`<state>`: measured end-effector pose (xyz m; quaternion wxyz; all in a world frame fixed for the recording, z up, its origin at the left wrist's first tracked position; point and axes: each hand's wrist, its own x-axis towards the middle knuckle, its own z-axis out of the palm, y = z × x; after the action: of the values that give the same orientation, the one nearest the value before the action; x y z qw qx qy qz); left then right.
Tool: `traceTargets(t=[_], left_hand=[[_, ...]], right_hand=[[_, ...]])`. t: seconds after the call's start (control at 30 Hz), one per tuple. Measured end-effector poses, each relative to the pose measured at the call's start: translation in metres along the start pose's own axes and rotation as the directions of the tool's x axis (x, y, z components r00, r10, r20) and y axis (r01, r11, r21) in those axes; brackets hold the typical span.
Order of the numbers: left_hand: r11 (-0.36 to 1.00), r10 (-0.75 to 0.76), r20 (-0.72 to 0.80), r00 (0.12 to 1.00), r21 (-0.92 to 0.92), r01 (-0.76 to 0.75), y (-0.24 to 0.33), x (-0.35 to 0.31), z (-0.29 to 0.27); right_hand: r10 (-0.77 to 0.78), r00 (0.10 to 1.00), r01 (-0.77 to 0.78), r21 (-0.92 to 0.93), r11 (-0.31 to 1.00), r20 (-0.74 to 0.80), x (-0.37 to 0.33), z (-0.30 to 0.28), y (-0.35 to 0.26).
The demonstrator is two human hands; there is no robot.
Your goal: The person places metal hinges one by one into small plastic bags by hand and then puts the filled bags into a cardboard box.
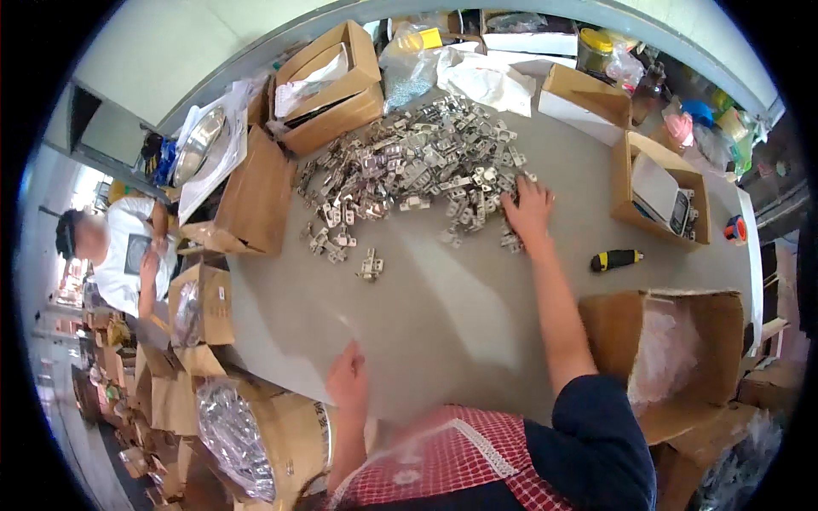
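R hand point(530, 213): at R edge of pile, palm down, fingertips on the outer parts.
R grip: approx half open, thumb & fingers spread apart; no part seen clamped, undersides hidden.
L hand point(348, 379): low over near L side of worktop point(443, 341), well apart from pile; motion-blurred.
L grip: fingers look partly curled; can't tell how far open or if it has hold of anything, too blurred.
Metal parts point(417, 162): hinge-like, silvery, big loose heap on far-middle worktop, spreading L & R.
Single part point(371, 266): same kind, lying alone on near side of heap, btwn the two hands, touched by neither.
Tool point(616, 260): yellow/blk handle, on worktop R of R forearm.
Small carton point(652, 223): open, far R, w/ metal parts & a pale flat pc inside.
Big carton point(605, 332): near R, open, pinkish clear plastic inside.
Tape roll point(735, 229): red/blue, nr R edge.
Clear bag point(409, 85): bluish bits inside, behind heap.
Co-worker point(128, 255): far L, white shirt, off the worktop.
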<state>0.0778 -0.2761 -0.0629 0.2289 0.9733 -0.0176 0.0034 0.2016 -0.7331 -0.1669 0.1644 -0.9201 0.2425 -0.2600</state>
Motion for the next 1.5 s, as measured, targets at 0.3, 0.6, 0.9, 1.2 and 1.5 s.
traceTargets(t=[0.3,0.6,0.9,1.2,1.5], left_hand=[[0.995,-0.075,0.137,0.988,0.077,0.064,0.046,-0.039,0.002],[0.999,-0.001,0.061,0.998,0.033,-0.002,0.024,-0.068,0.018],[0.988,0.111,0.01,0.994,0.105,-0.112,0.018,-0.059,0.031],[0.998,0.015,-0.046,0.999,0.058,-0.013,0.008,-0.065,0.034],[0.978,0.179,-0.163,0.97,0.138,-0.157,-0.007,-0.059,0.054]], right_hand=[[0.107,0.994,-0.111,0.367,0.924,0.03,-0.103,-0.044,-0.017],[-0.038,0.985,0.016,0.131,0.991,0.166,-0.185,-0.143,-0.08],[-0.478,0.839,0.43,0.222,0.875,0.26,-0.225,-0.124,-0.074],[0.057,0.814,-0.02,-0.069,0.997,0.578,-0.266,-0.174,-0.089],[-0.003,0.773,-0.137,0.172,0.975,0.634,-0.26,-0.194,-0.11]])
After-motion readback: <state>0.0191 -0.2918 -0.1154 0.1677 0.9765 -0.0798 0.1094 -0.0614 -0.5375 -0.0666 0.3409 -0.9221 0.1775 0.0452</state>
